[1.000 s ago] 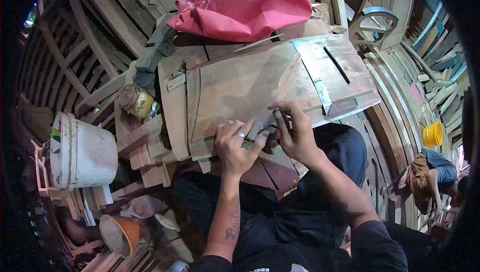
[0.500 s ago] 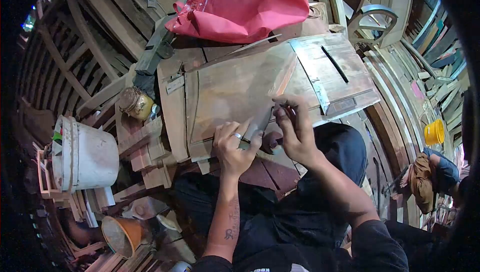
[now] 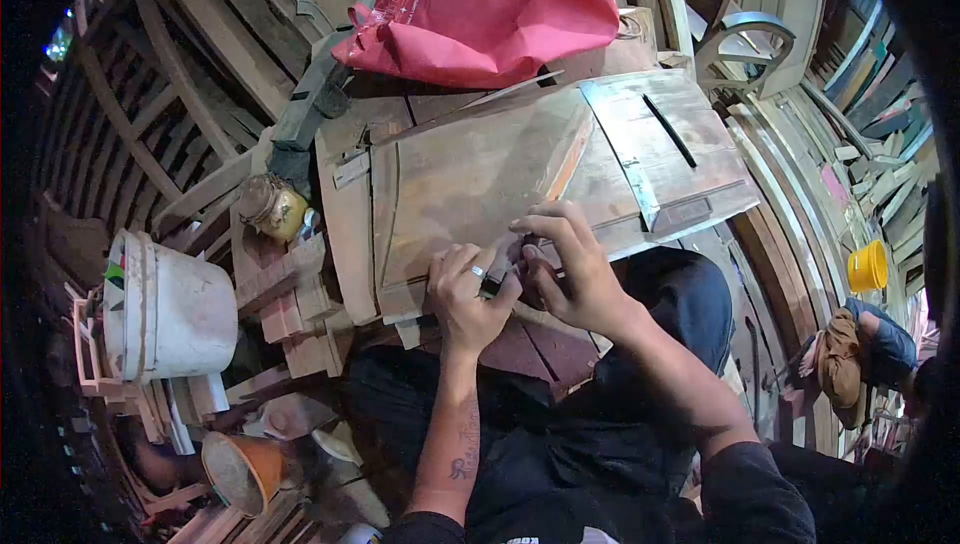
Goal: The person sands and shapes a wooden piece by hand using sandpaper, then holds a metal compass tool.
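My left hand, with a ring on one finger, is closed on a small dark brown-grey piece that looks like sandpaper. My right hand pinches the other side of it, fingertips bent over its edge. The fingers hide much of the piece, so its full shape cannot be made out. Both hands are over the near edge of a flat wooden panel, close together. A metal ruler-like strip lies across the panel, with a thin black stick to its right.
A red bag lies beyond the panel. To the left stand a jar, a white bucket and an orange bucket. Long boards and a yellow bucket are at right, near another person's foot.
My right hand has moved left and closed in towards my left hand. The grey strip and its curled maroon end, visible before, are now mostly covered by my fingers.
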Motion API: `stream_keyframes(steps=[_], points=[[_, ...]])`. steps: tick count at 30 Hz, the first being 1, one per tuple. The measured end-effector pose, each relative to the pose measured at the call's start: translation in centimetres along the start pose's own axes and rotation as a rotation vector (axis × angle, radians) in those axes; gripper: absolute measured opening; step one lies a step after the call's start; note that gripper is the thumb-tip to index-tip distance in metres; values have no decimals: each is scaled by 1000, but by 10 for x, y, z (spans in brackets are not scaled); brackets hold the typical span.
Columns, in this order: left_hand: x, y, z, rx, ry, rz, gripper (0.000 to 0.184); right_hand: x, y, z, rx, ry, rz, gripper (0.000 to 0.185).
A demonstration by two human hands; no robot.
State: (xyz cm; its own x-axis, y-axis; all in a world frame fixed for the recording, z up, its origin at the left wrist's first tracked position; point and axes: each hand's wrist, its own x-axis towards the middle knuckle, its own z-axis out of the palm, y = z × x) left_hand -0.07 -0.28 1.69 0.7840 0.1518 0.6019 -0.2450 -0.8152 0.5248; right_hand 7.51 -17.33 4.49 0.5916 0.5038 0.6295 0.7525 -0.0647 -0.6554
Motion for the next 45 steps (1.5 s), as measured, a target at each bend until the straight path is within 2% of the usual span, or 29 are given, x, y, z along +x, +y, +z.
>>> stream_keyframes(steps=[3, 7, 13, 16, 19, 26, 31, 37, 39, 41, 45], points=[[-1, -2, 3, 16, 13, 9, 31, 1, -2, -2, -92, -70, -23, 58], [0, -2, 4, 11, 18, 4, 31, 1, 4, -1, -133, -55, -39, 60], [2, 0, 3, 16, 38, 16, 34, 3, 13, 0, -85, 14, 10, 50], [2, 1, 3, 8, 7, 5, 34, 6, 15, -5, -130, 74, 36, 34], [2, 0, 3, 9, 29, 14, 35, 5, 20, -7, -128, 75, 64, 45], [-1, -3, 4, 14, 7, 7, 37, 6, 24, -11, -160, 57, 46, 48], [0, -3, 4, 14, 5, 14, 38, 7, 38, -8, -176, 183, 100, 47], [-1, -2, 3, 8, 7, 30, 40, 11, 36, -17, -328, 307, 59, 26], [-1, -1, 3, 15, -14, 15, 40, 8, 29, -19, -214, 244, 251, 21], [0, -1, 3, 10, -20, 8, 41, 7, 27, -14, -186, 275, 204, 16], [0, 0, 2, 8, -16, -5, 41, 6, 28, -14, -45, 299, 330, 14]])
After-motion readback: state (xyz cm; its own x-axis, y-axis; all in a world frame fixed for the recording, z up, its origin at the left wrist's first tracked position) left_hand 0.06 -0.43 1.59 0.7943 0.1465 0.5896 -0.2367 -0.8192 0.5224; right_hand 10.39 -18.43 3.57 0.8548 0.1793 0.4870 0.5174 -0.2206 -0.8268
